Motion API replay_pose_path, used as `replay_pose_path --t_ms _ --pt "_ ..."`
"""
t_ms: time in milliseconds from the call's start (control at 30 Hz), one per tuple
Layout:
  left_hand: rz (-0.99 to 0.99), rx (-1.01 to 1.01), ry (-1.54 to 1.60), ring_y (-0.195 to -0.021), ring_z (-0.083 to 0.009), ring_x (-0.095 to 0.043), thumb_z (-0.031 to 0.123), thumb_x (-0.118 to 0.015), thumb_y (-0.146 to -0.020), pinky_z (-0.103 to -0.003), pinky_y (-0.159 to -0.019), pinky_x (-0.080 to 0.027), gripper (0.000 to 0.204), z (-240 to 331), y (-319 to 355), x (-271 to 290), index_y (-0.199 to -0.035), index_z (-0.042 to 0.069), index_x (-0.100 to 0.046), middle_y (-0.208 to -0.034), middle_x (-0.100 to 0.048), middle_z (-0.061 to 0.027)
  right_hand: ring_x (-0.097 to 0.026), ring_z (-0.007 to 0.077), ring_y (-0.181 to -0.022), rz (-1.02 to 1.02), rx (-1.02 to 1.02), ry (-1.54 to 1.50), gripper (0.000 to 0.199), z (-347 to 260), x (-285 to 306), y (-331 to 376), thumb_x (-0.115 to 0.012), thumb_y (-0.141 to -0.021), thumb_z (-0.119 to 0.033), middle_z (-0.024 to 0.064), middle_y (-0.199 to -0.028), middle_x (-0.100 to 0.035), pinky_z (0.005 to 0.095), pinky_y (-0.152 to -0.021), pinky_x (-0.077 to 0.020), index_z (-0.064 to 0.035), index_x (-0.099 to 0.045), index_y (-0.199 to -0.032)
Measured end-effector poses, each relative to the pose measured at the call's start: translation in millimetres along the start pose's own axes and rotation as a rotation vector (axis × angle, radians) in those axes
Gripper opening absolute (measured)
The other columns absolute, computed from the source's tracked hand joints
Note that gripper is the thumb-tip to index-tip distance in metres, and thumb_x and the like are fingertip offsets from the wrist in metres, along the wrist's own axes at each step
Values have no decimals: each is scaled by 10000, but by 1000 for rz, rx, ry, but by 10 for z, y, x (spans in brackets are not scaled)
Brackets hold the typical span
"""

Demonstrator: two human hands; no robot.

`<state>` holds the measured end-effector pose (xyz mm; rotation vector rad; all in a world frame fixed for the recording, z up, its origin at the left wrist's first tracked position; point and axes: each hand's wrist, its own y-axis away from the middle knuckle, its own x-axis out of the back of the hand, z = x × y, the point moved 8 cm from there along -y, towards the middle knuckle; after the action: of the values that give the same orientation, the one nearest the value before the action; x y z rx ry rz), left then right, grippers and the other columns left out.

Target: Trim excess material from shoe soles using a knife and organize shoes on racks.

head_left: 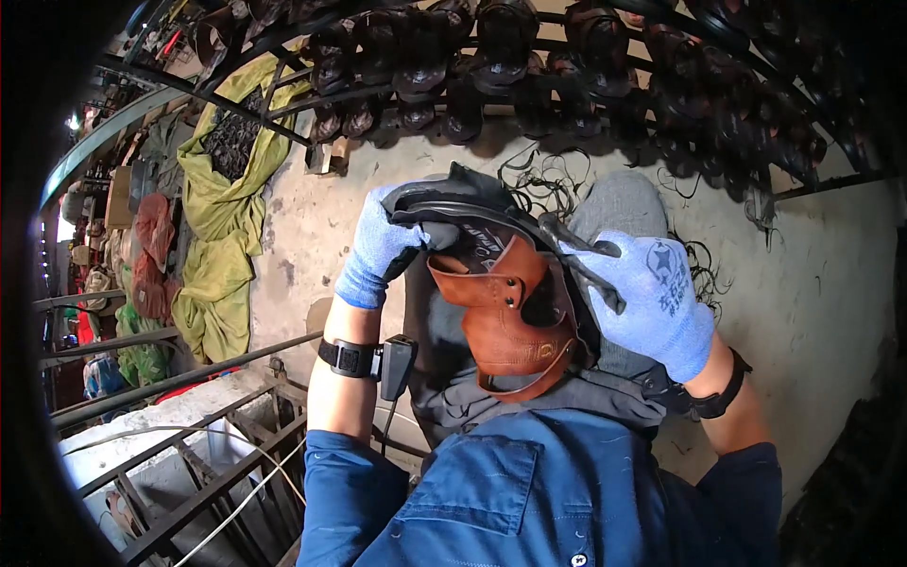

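Fingers of both gloved hands [378, 248] [652, 298] grip the brown shoe [505, 312] — toe pointing away.

Light blue knit gloves on left hand [383, 248] and right hand [658, 304], the right one marked with a darker blue star print. Tan-brown leather shoe upper [505, 321] with black sole edge [472, 210]. Black wrist straps [348, 358]. Dark blue shirt [529, 491]. Yellow-green cloth [222, 246]. Dark brown and black shoes on rack [529, 66]. Grey stained floor [812, 283].
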<state>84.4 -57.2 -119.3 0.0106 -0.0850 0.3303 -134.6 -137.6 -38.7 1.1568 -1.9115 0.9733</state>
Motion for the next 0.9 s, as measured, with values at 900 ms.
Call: replay_pose_path --t_ms 900 --pt "-375 -191 -143 -818 -127 -626 163 -782 -646 -274 -790 -495 446 928 -375 -1310 -1018 -37 -640 -869 -690 -81 -558 318 -634 -24 -136 113 410 208 724 786 -621 -621 -56 121 -798 -571 384 -543 -423 -93 -672 -1026"
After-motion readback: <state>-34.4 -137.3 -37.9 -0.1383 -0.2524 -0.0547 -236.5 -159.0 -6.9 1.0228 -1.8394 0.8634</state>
